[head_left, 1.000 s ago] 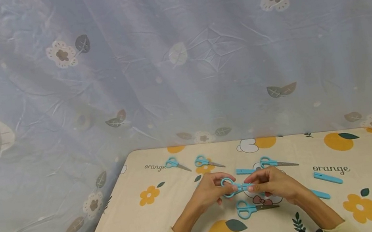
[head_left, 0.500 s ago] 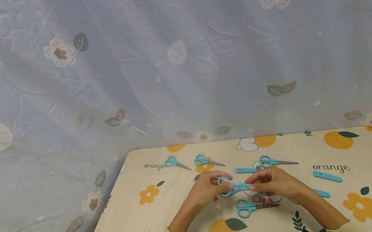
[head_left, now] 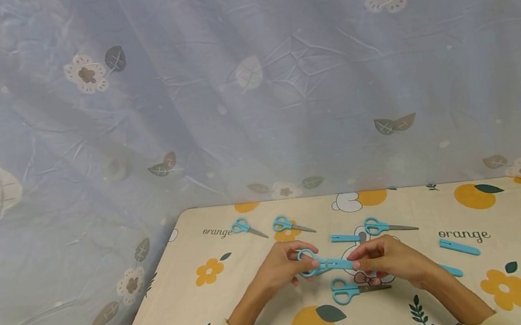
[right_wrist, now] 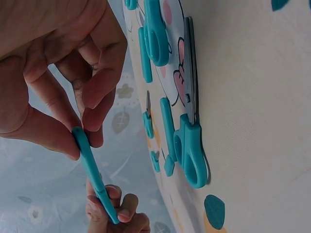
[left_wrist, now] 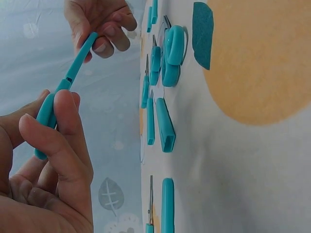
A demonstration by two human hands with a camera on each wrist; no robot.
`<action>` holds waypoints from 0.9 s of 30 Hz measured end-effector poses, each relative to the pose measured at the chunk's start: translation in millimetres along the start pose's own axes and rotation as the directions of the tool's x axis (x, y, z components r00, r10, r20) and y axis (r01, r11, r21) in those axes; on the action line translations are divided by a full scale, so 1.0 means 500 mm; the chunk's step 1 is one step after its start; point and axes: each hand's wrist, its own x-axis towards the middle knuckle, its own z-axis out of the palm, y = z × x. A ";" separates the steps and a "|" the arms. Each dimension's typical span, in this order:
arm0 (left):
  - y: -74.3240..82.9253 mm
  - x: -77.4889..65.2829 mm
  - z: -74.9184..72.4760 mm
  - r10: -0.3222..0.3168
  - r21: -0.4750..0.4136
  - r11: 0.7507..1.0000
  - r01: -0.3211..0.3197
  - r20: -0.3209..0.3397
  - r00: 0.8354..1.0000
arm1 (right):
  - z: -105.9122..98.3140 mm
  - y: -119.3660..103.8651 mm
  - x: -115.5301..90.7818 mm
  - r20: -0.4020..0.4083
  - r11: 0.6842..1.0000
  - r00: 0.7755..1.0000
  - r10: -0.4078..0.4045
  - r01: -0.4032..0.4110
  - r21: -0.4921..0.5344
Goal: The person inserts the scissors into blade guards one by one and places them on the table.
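Above the table, both hands hold one pair of light-blue-handled scissors (head_left: 307,263). A blue blade cover (head_left: 341,264) meets the handles, and no metal shows between them. My left hand (head_left: 278,267) pinches the handles between thumb and fingers; the left wrist view shows its fingers curled around the handle loops (left_wrist: 46,114). My right hand (head_left: 399,262) pinches the cover's far end between thumb and fingertips, plain in the right wrist view. Just below lies an uncovered pair of scissors (head_left: 344,291), blades to the right.
More bare-bladed scissors lie toward the back: one pair (head_left: 241,226) at left, another (head_left: 282,224) beside it, a third (head_left: 376,226) behind my right hand. Loose blue covers lie behind the hands (head_left: 345,238) and to the right (head_left: 459,248), one partly behind my right wrist (head_left: 450,270).
My left hand has shifted left with the scissors. The right fingers, earlier near the cover's handle end, now pinch its far end, so more of the cover shows.
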 end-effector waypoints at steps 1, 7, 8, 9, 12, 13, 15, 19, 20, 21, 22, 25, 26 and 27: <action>-0.001 -0.001 -0.002 -0.001 0.002 1.000 0.001 0.000 1.000 | 0.000 0.000 -0.001 0.001 1.000 1.000 0.005 -0.005 0.004; -0.006 -0.008 -0.019 -0.002 0.013 1.000 0.002 0.001 1.000 | -0.003 0.005 -0.004 -0.001 1.000 1.000 0.030 -0.030 -0.005; -0.008 -0.010 -0.023 -0.003 0.015 1.000 0.003 -0.001 1.000 | -0.004 0.006 -0.005 -0.001 1.000 1.000 0.030 -0.030 -0.008; -0.009 -0.011 -0.027 -0.002 0.018 1.000 0.002 -0.002 1.000 | -0.005 0.008 -0.006 -0.001 1.000 1.000 0.030 -0.030 -0.010; -0.016 -0.016 -0.041 -0.002 0.025 1.000 0.003 -0.012 1.000 | -0.010 0.011 -0.011 0.002 1.000 1.000 0.028 -0.028 -0.006; -0.019 -0.018 -0.046 -0.003 0.030 1.000 0.004 -0.015 1.000 | -0.012 0.012 -0.014 0.000 1.000 1.000 0.028 -0.028 -0.005; -0.023 -0.023 -0.057 -0.004 0.036 0.999 0.005 -0.025 1.000 | -0.015 0.014 -0.019 -0.007 0.999 0.999 0.034 -0.034 -0.002; -0.032 -0.036 -0.080 -0.018 0.044 0.999 0.021 -0.057 0.998 | -0.024 0.019 -0.032 -0.026 0.998 0.998 0.061 -0.061 -0.008; -0.034 -0.040 -0.087 -0.023 0.044 0.999 0.026 -0.064 0.998 | -0.027 0.021 -0.035 -0.028 0.998 0.997 0.068 -0.068 -0.011; -0.037 -0.043 -0.093 -0.030 0.043 0.999 0.033 -0.072 0.997 | -0.030 0.023 -0.039 -0.033 0.997 0.997 0.074 -0.075 -0.019; -0.041 -0.046 -0.099 -0.035 0.045 0.998 0.039 -0.077 0.996 | -0.033 0.025 -0.042 -0.037 0.996 0.996 0.079 -0.080 -0.028; -0.050 -0.056 -0.118 -0.041 0.046 0.998 0.045 -0.082 0.996 | -0.044 0.035 -0.051 -0.044 0.995 0.996 0.083 -0.085 -0.046; -0.054 -0.059 -0.125 -0.045 0.047 0.998 0.049 -0.085 0.995 | -0.047 0.039 -0.054 -0.044 0.995 0.996 0.083 -0.085 -0.048; -0.056 -0.063 -0.132 -0.048 0.050 0.997 0.053 -0.088 0.995 | -0.051 0.042 -0.057 -0.046 0.995 0.996 0.083 -0.085 -0.051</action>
